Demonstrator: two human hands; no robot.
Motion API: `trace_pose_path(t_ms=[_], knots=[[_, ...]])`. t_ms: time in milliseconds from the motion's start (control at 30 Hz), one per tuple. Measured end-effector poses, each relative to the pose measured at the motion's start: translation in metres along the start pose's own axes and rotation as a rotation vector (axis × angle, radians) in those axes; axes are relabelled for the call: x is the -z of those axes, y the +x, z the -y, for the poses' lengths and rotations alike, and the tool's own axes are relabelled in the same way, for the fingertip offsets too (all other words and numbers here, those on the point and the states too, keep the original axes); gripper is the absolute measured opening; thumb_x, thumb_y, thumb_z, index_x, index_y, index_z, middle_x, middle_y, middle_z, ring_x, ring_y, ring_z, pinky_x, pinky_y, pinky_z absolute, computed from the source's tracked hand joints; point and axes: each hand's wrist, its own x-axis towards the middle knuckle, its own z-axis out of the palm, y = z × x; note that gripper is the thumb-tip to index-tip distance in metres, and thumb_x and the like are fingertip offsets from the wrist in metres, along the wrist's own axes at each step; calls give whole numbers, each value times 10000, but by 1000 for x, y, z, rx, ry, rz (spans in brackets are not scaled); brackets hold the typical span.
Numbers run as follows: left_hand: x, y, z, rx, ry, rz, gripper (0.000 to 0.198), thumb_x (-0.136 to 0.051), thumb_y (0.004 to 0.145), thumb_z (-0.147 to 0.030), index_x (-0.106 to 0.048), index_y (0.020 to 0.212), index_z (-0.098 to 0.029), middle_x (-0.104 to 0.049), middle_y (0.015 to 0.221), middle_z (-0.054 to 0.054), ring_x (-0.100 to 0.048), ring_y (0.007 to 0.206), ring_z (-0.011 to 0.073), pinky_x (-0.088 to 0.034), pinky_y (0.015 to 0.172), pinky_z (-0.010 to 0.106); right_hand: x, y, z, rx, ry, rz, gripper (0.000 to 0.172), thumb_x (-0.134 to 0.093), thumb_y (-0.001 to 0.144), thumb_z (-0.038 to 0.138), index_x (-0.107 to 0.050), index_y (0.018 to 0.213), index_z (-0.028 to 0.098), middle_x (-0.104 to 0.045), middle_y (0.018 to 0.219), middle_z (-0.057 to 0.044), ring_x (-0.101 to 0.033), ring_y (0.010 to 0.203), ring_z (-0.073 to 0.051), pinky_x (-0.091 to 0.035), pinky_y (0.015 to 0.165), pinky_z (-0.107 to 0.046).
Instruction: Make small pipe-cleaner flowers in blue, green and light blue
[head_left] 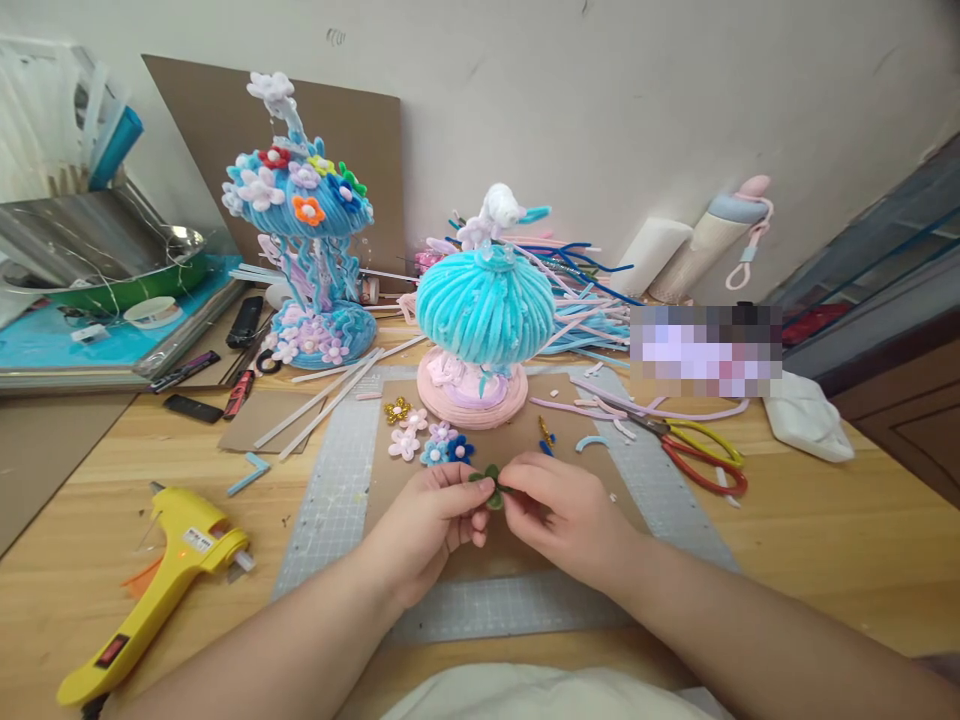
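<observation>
Between my fingertips is a small dark green pipe-cleaner flower (493, 487), its loops partly covered. My left hand (442, 510) pinches it from one side, while my right hand (562, 510) grips its other edge. Just beyond my left hand lies a cluster of finished pipe-cleaner flowers, among them a dark blue flower (459, 449), a light blue flower (436, 453) and a gold flower (397, 409). Behind them stands a turquoise pipe-cleaner lamp (486, 305) on a round pink base (472, 400). Both hands are above a brown board (517, 555) on a grey cutting mat (322, 520).
A yellow glue gun (176, 580) lies at the left. Scissors (701, 450) with red and yellow handles rest at the right. A taller blue flowered lamp (300, 200) stands at the back left, and bundled pipe cleaners (585, 325) lie behind the turquoise one.
</observation>
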Motion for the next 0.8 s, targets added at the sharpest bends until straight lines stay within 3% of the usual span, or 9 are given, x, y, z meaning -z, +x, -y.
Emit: trace_pose_path(t_ms=[200, 567, 800], knots=[[-2, 1, 2, -45, 27, -61, 203, -737, 646, -197, -552, 694, -131, -541, 525, -35, -477, 475, 55, -403, 469, 168, -7, -2, -3, -30, 2, -98, 157, -482, 767, 89, -553, 864, 190, -582, 705, -4, -538, 615, -113, -407, 582, -210], [-4, 0, 5, -64, 16, -49, 235, -751, 631, -234, -544, 676, -131, -536, 493, -41, -474, 465, 53, -404, 467, 170, -11, 0, -4, 4, -59, -153, 142, -466, 726, 78, -552, 751, 188, -548, 618, 12, -508, 565, -104, -389, 552, -201], [-3, 0, 0, -57, 106, -67, 226, -723, 655, -237, -524, 712, -147, -543, 553, -40, -485, 483, 60, -416, 475, 182, -5, -2, 1, -103, 111, -76, 112, -482, 787, 115, -532, 855, 188, -580, 713, -1, -539, 604, -107, -425, 566, -207]])
